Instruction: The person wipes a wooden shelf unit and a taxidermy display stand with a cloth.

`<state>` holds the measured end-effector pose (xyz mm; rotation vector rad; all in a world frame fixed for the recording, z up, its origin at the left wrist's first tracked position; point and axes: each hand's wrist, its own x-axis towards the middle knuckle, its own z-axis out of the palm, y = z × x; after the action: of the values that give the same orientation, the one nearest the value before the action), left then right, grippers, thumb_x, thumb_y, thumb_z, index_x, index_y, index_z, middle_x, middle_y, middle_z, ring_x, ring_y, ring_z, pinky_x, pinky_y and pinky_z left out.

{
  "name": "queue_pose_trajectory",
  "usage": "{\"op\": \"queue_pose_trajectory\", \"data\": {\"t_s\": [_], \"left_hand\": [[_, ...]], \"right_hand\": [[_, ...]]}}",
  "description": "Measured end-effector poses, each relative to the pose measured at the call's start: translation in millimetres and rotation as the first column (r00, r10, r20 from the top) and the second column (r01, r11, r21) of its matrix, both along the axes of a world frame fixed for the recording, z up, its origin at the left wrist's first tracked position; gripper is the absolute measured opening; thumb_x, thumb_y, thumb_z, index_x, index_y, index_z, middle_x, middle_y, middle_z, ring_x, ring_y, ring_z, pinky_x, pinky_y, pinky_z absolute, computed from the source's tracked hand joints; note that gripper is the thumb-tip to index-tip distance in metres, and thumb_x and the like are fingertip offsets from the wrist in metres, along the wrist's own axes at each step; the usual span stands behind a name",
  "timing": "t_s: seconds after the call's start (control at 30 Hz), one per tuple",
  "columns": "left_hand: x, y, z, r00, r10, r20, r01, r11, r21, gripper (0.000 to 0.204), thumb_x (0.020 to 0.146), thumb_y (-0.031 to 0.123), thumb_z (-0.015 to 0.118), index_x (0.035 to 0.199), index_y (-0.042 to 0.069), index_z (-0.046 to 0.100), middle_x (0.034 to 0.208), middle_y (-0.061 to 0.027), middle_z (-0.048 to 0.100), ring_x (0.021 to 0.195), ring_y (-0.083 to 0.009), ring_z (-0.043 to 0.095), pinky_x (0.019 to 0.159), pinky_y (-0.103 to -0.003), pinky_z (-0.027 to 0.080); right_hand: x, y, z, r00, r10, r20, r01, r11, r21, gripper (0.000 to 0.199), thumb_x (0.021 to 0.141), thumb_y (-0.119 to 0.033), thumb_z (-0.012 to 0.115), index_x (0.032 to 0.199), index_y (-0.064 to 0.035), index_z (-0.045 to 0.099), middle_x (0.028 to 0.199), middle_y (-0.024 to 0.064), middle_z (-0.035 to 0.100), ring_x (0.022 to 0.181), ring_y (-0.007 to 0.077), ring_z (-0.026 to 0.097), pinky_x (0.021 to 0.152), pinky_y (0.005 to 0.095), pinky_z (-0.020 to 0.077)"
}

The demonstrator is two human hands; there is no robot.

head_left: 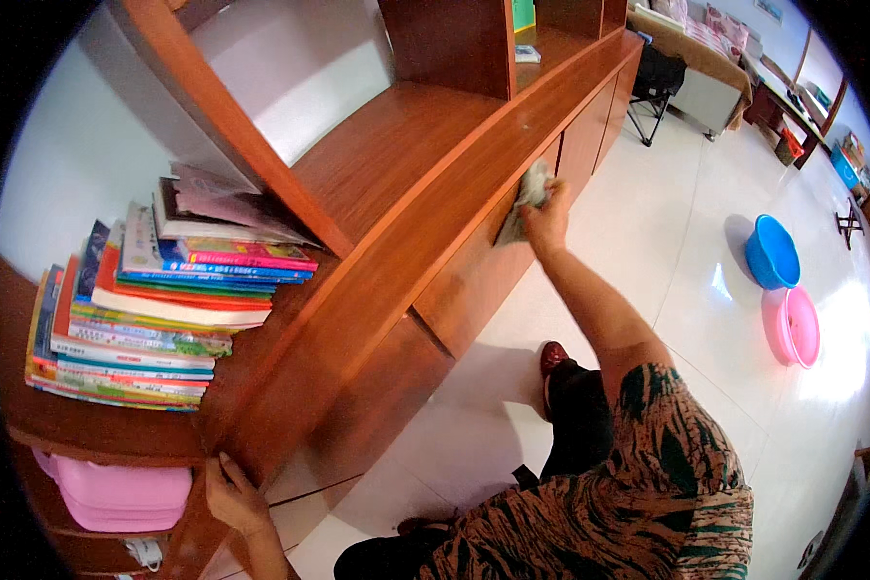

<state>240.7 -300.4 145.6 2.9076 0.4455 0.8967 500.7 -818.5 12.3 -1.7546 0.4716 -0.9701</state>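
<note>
My right hand (pixel 548 220) is closed on a greyish cleaning cloth (pixel 536 184). It presses the bunched cloth against the upper front of a long reddish-brown wooden cabinet (pixel 474 280), just below the ledge. Part of the cloth hangs down along the cabinet front. At the lower left, my left hand (pixel 237 498) rests against the edge of the cabinet's end, fingers partly bent and holding no loose object. Close to it, a pink box or bag (pixel 121 493) sits in the shelf below the top.
Stacked books (pixel 145 319) lie on the cabinet's left end beside an upright wooden frame. On the glossy tiled floor to the right stand a blue basin (pixel 772 253) and a pink basin (pixel 793 327). A black folding chair (pixel 655 82) stands past the cabinet's far end.
</note>
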Motion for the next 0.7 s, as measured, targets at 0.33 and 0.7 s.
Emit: {"op": "queue_pose_trajectory", "data": {"t_s": [0.33, 0.7], "left_hand": [[1.1, 5.4, -10.5, 0.997, -0.042, 0.071, 0.04, 0.999, 0.029, 0.037, 0.099, 0.024, 0.045, 0.092, -0.009, 0.059, 0.084, -0.0276, 0.06, 0.073, -0.0405, 0.055, 0.068, -0.044, 0.044], [-13.3, 15.0, -13.1, 0.983, -0.058, 0.174, 0.052, 0.998, 0.039, 0.047, 0.095, 0.035, 0.055, 0.103, -0.011, 0.063, 0.092, -0.0221, 0.068, 0.084, -0.0309, 0.064, 0.076, -0.039, 0.053]], "right_hand": [[38.3, -60.8, -2.1, 0.995, -0.104, -0.003, 0.102, 0.982, -0.158, 0.05, 0.076, 0.003, 0.056, 0.123, -0.0045, 0.042, 0.116, 0.0233, 0.052, 0.11, 0.0416, 0.051, 0.095, 0.0441, 0.0409], [40.1, -45.0, -171.4, 0.918, -0.146, -0.369, 0.254, 0.931, 0.262, 0.053, 0.085, -0.006, 0.052, 0.135, -0.0115, 0.036, 0.123, 0.0224, 0.057, 0.115, 0.0403, 0.055, 0.097, 0.0433, 0.0419]]}}
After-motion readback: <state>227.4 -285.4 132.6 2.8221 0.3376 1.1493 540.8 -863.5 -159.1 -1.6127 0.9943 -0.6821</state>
